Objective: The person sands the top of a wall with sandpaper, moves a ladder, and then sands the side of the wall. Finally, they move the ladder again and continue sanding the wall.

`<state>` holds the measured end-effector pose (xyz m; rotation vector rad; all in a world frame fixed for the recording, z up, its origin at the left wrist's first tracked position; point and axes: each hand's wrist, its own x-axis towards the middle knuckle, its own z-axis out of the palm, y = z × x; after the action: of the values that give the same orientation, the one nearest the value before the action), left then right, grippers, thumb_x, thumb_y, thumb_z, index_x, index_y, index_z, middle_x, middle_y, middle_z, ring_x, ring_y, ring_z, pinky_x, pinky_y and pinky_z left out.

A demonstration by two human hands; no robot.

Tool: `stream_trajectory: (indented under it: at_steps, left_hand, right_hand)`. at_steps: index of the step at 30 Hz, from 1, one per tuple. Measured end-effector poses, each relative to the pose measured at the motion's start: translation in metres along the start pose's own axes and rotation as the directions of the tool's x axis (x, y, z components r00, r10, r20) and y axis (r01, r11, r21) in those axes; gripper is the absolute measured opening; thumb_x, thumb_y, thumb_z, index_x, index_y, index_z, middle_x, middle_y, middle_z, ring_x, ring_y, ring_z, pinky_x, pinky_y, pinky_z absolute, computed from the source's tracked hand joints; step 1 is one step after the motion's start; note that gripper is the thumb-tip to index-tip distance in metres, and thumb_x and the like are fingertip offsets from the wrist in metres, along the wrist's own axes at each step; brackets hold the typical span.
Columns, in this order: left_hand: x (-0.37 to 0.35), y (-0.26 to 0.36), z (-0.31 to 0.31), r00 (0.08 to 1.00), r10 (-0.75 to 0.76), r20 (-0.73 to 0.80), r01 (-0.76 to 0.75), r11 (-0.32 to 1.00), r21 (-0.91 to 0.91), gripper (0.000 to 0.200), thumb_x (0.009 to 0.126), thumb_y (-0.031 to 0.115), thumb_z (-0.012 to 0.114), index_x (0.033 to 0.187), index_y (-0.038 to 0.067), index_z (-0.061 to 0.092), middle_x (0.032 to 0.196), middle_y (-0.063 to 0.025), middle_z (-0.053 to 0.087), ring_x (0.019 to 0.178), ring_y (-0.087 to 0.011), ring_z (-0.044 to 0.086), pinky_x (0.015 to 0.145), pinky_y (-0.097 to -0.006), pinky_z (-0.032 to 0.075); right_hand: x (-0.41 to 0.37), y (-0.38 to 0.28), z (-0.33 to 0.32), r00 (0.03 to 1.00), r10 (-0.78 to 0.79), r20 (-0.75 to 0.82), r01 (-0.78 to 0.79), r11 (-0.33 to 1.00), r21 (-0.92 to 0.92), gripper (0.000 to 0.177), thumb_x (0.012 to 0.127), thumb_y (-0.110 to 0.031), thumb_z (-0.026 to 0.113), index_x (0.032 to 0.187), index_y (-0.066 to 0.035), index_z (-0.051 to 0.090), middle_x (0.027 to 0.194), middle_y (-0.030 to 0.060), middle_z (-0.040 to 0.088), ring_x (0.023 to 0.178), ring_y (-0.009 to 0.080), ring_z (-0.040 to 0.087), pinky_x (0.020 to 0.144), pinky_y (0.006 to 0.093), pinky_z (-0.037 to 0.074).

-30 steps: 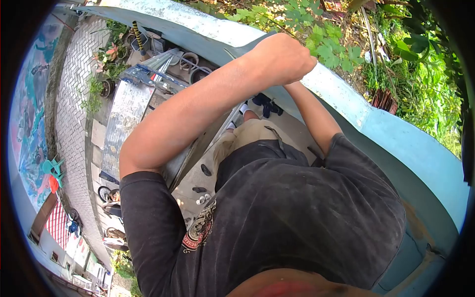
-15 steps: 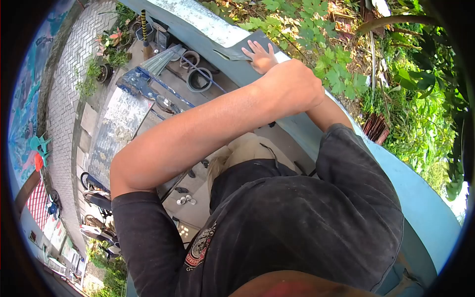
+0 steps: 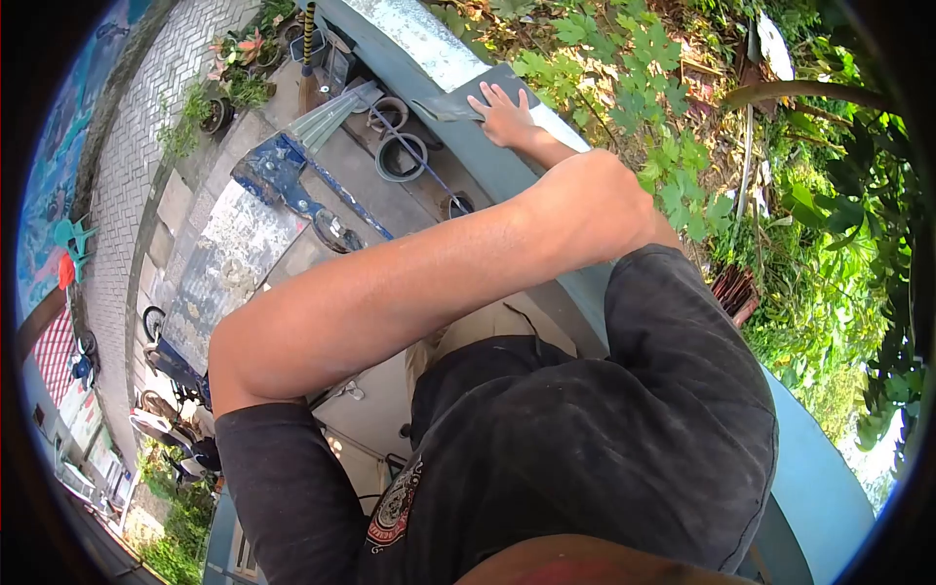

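Note:
My right hand lies with fingers spread on a dark grey sheet that looks like sandpaper. The sheet rests across the top of a light blue wall, one end bent down over the near side. In front of my right forearm is my left hand, its wrist bent and its back toward me. It is curled closed, against or just above that forearm; its fingertips are hidden, so whatever they hold does not show.
Leafy plants grow beyond the wall, close to my right hand. On the near side stand a round bucket, a striped-handled broom and a paint-stained blue bench. Parked motorbikes are at far left.
My right hand and the grey sheet have slid a little farther away along the wall top, baring more forearm. The left hand stays curled over the right arm. The view has shifted slightly.

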<state>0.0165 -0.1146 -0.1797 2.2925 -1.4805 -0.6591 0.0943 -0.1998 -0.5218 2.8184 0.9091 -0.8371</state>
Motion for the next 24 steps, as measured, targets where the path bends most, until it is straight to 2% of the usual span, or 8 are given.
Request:
stream_trajectory:
  at_steps: [3, 9, 13, 16, 21, 22, 23, 24]
  left_hand:
    - [-0.004, 0.001, -0.002, 0.996, 0.022, -0.084, -0.021, 1.000, 0.019, 0.023, 0.081, 0.019, 0.070, 0.096, 0.003, 0.079, 0.114, -0.0216, 0.073, 0.115, -0.0333, 0.068, 0.091, -0.0439, 0.056]
    - [-0.009, -0.004, 0.005, 0.972, 0.020, -0.232, -0.005, 0.998, 0.068, 0.014, 0.080, 0.016, 0.072, 0.089, 0.008, 0.079, 0.097, -0.0129, 0.077, 0.096, -0.0291, 0.074, 0.078, -0.0417, 0.058]
    - [-0.002, -0.008, 0.022, 0.941, 0.045, -0.336, -0.005, 0.993, 0.119, 0.011, 0.078, 0.015, 0.072, 0.085, 0.008, 0.074, 0.082, -0.0091, 0.076, 0.079, -0.0268, 0.075, 0.067, -0.0411, 0.058]
    - [-0.005, -0.015, 0.024, 0.919, 0.058, -0.390, -0.003, 0.990, 0.140, 0.008, 0.076, 0.013, 0.071, 0.080, 0.007, 0.069, 0.071, -0.0084, 0.073, 0.068, -0.0246, 0.074, 0.059, -0.0396, 0.056]
    - [0.012, -0.007, 0.033, 0.923, 0.101, -0.372, -0.033, 0.982, 0.186, 0.006, 0.080, 0.012, 0.069, 0.082, 0.007, 0.070, 0.071, -0.0092, 0.072, 0.069, -0.0241, 0.074, 0.060, -0.0371, 0.056]
    - [0.040, -0.001, 0.040, 0.968, -0.201, -0.149, 0.217, 0.971, 0.102, 0.021, 0.081, 0.014, 0.070, 0.101, 0.006, 0.073, 0.094, -0.0139, 0.074, 0.094, -0.0293, 0.071, 0.081, -0.0399, 0.054]
    - [0.058, 0.003, 0.046, 0.877, -0.470, 0.100, 0.464, 0.882, 0.079, 0.039, 0.083, 0.015, 0.071, 0.120, 0.005, 0.075, 0.116, -0.0186, 0.075, 0.119, -0.0345, 0.068, 0.101, -0.0426, 0.053]
    - [0.062, 0.006, 0.049, 0.875, -0.474, 0.098, 0.468, 0.880, 0.079, 0.039, 0.083, 0.015, 0.071, 0.120, 0.005, 0.075, 0.116, -0.0186, 0.075, 0.119, -0.0345, 0.068, 0.101, -0.0426, 0.053]
  right_hand:
    - [-0.103, 0.014, -0.003, 0.996, -0.050, -0.068, 0.050, 0.999, 0.000, 0.072, 0.099, -0.028, 0.059, 0.163, -0.029, 0.025, 0.173, 0.0073, 0.012, 0.159, 0.0283, 0.015, 0.120, 0.0707, 0.016]
    - [-0.151, 0.035, -0.008, 0.987, -0.161, -0.022, 0.160, 0.987, -0.028, 0.070, 0.101, -0.029, 0.057, 0.163, -0.029, 0.026, 0.173, 0.0064, 0.013, 0.159, 0.0270, 0.016, 0.120, 0.0704, 0.016]
    - [-0.009, 0.027, -0.013, 0.993, -0.114, 0.012, 0.114, 0.992, -0.044, 0.064, 0.104, -0.031, 0.051, 0.163, -0.028, 0.027, 0.173, 0.0078, 0.012, 0.159, 0.0294, 0.016, 0.120, 0.0716, 0.015]
    - [0.009, 0.038, -0.011, 0.986, -0.165, 0.003, 0.165, 0.986, -0.036, 0.064, 0.105, -0.032, 0.050, 0.163, -0.027, 0.027, 0.173, 0.0088, 0.011, 0.159, 0.0306, 0.015, 0.120, 0.0721, 0.015]
    - [-0.162, 0.051, -0.036, 0.972, -0.235, 0.021, 0.236, 0.971, -0.050, 0.074, 0.099, -0.049, 0.053, 0.164, -0.025, 0.027, 0.173, 0.0106, 0.011, 0.159, 0.0297, 0.013, 0.121, 0.0705, 0.012]
    - [-0.163, 0.051, -0.034, 0.971, -0.237, 0.025, 0.238, 0.970, -0.051, 0.074, 0.099, -0.049, 0.053, 0.164, -0.025, 0.027, 0.173, 0.0106, 0.011, 0.159, 0.0297, 0.013, 0.121, 0.0705, 0.012]
    - [-0.164, 0.048, -0.033, 0.970, -0.243, 0.002, 0.243, 0.968, -0.064, 0.074, 0.099, -0.050, 0.053, 0.164, -0.025, 0.027, 0.173, 0.0108, 0.011, 0.159, 0.0299, 0.013, 0.121, 0.0707, 0.012]
    - [-0.163, 0.048, -0.026, 0.968, -0.250, -0.024, 0.247, 0.966, -0.076, 0.075, 0.099, -0.051, 0.053, 0.164, -0.025, 0.027, 0.173, 0.0109, 0.011, 0.159, 0.0301, 0.013, 0.121, 0.0709, 0.012]
